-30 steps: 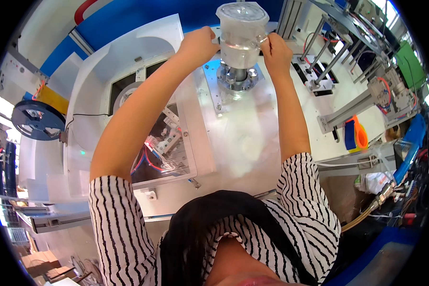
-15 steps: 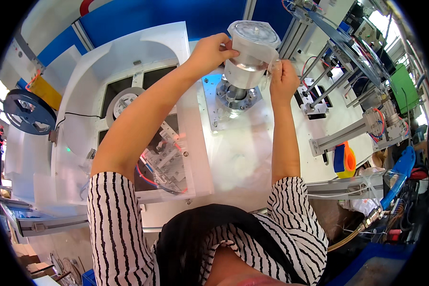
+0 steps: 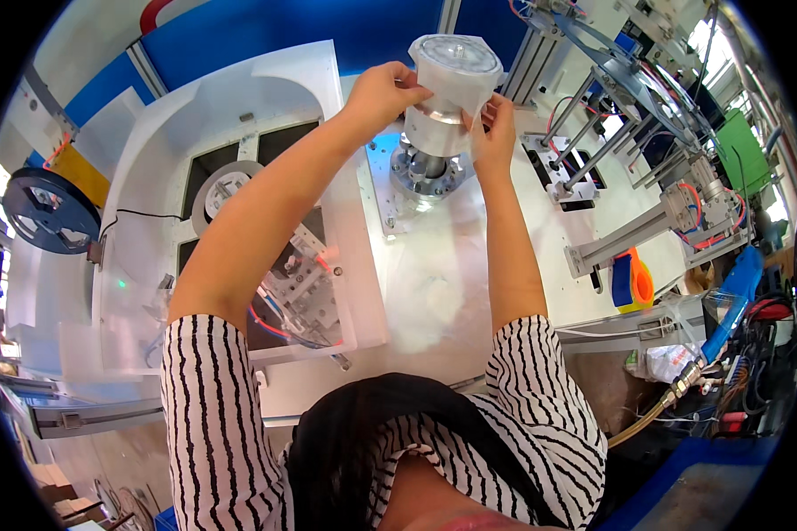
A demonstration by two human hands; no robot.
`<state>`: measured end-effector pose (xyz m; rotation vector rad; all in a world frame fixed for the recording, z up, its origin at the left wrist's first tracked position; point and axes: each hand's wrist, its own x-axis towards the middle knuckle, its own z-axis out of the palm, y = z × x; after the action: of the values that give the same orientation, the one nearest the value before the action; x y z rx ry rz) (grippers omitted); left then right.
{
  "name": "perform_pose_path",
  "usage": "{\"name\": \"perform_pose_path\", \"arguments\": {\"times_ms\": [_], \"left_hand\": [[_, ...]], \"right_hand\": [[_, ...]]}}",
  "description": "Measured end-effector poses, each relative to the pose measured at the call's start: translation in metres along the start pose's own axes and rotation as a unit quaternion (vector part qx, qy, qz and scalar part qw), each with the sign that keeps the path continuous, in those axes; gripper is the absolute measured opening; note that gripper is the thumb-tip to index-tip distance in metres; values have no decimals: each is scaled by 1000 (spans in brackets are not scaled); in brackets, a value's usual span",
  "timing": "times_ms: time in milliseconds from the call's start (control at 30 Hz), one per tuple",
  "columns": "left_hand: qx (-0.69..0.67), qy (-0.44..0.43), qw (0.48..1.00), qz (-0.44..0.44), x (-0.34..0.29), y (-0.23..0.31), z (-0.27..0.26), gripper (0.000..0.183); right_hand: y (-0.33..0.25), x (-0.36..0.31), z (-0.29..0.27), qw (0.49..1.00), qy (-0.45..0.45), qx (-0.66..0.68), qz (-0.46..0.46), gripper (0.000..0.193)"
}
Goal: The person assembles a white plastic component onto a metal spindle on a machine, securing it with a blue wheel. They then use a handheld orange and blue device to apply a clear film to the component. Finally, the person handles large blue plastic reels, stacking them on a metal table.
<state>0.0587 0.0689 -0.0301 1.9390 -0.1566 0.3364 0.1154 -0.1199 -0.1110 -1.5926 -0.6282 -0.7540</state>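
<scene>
A silver metal cylinder [image 3: 434, 134] stands upright on a round bolted flange [image 3: 428, 177] at the far middle of the worktop. Translucent whitish film [image 3: 456, 86] wraps around its upper part, and a round top disc [image 3: 459, 53] shows above. At the film's left side, my left hand [image 3: 385, 96] pinches its edge between thumb and fingers. My right hand [image 3: 494, 133] grips the film's lower right edge, close against the cylinder. The back of the cylinder is hidden.
Left stands a white-walled machine housing [image 3: 359, 265] with rollers and tubing inside, beside a black reel [image 3: 51, 210]. To the right are a metal bracket arm [image 3: 624, 239], an orange-and-blue tape roll [image 3: 633, 281] and a rod-mounted clear disc [image 3: 593, 53].
My right hand has moved left, in toward the cylinder, and the loose film on that side lies closer around it. My left hand keeps its pinch. The whole view has shifted slightly.
</scene>
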Motion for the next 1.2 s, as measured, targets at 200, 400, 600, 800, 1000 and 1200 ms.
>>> {"name": "perform_pose_path", "arguments": {"times_ms": [200, 400, 600, 800, 1000, 1200], "left_hand": [[18, -7, 1000, -18, 1, 0, -5, 25], [-1, 26, 1000, 12, 1, -6, -2, 28], [-39, 19, 999, 1, 1, -2, -3, 32], [-34, 15, 999, -18, -3, 2, -4, 30], [-35, 43, 998, -21, -1, -9, 3, 34], [14, 26, 999, -43, -6, -9, 10, 42]], "right_hand": [[4, 8, -12, 987, 2, 81, 135, 23], [8, 10, -9, 998, 10, -43, 50, 23], [-1, 33, -21, 974, -68, -214, 7, 18], [-3, 40, -24, 957, -91, -272, -28, 14], [-1, 43, -24, 915, -43, -361, -175, 9], [6, 54, -11, 882, 11, -427, -200, 16]]}}
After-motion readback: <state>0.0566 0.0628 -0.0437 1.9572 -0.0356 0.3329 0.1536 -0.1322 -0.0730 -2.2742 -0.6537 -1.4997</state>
